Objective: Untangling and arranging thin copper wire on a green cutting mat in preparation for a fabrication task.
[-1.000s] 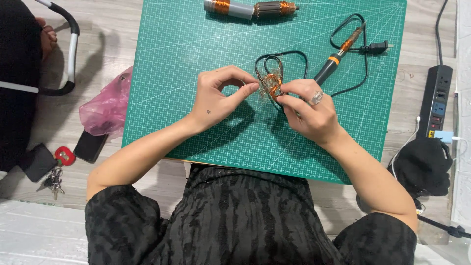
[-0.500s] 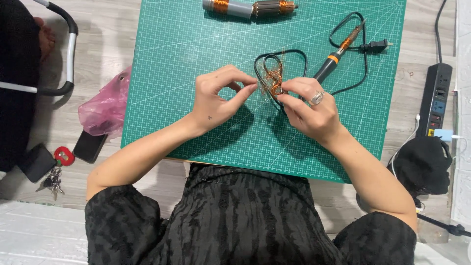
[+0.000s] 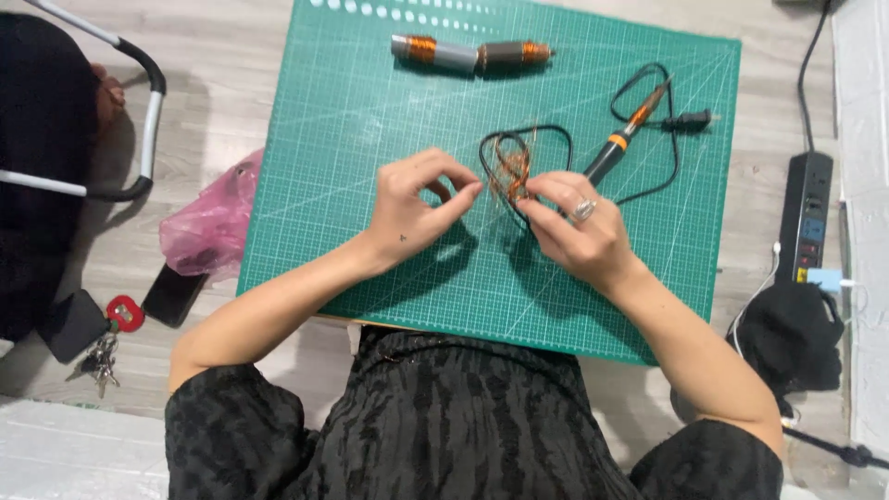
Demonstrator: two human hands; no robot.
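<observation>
The right hand (image 3: 579, 236) pinches a tangle of thin copper wire (image 3: 512, 171) just above the green cutting mat (image 3: 352, 139), its grip closed on the bundle to steady it, while the left hand (image 3: 412, 208) has thumb and forefinger nearly closed just beside the tangle, seemingly drawing out a strand too fine to see. A soldering iron (image 3: 625, 139) lies just beyond with its black cord looped, two copper-wound cylinders (image 3: 472, 54) near the mat's far edge, and a crumpled pink plastic bag (image 3: 211, 227) sits off its left side.

Wire tangle (image 3: 511, 171) mid-mat (image 3: 370, 111), btwn hands; soldering iron (image 3: 622, 139) right, cylinders (image 3: 470, 54) behind.
</observation>
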